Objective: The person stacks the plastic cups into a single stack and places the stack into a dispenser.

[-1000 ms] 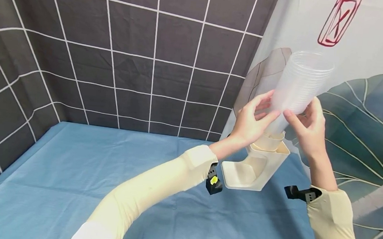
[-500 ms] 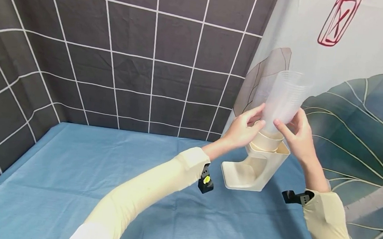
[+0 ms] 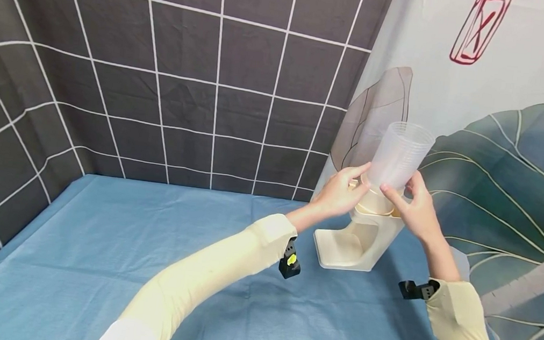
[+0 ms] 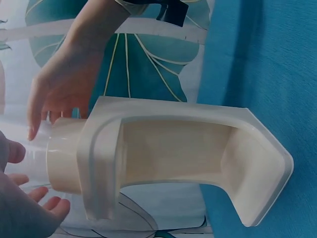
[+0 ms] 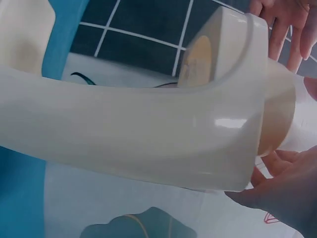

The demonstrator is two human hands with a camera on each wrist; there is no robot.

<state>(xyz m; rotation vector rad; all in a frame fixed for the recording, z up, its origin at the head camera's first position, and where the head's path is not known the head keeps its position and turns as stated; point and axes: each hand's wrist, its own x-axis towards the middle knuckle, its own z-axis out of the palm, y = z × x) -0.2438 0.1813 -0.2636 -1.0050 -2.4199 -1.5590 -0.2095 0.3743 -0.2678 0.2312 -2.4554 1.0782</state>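
A stack of clear plastic cups point(image 3: 399, 154) stands slightly tilted, its lower end inside the round collar point(image 3: 375, 203) of a cream cup dispenser point(image 3: 364, 245). From the left side my left hand point(image 3: 338, 193) holds the stack low down, thumb toward me. My right hand point(image 3: 416, 212) grips it from the right, fingers behind the cups. In the left wrist view, the dispenser's hollow front point(image 4: 173, 151) shows, and both hands surround the cups next to the collar point(image 4: 64, 153). The right wrist view has the dispenser's smooth side point(image 5: 133, 129) across its middle; the cups are mostly cut off there.
The dispenser's flat foot point(image 3: 338, 248) rests on a blue cloth-covered table point(image 3: 175, 226). Behind it hangs a dark grid-patterned curtain point(image 3: 176, 97). A leaf-patterned curtain point(image 3: 514, 175) hangs close on the right.
Both hands have lowered the cup stack, moving it down and a little left, deeper into the collar. The dispenser has stayed in place.
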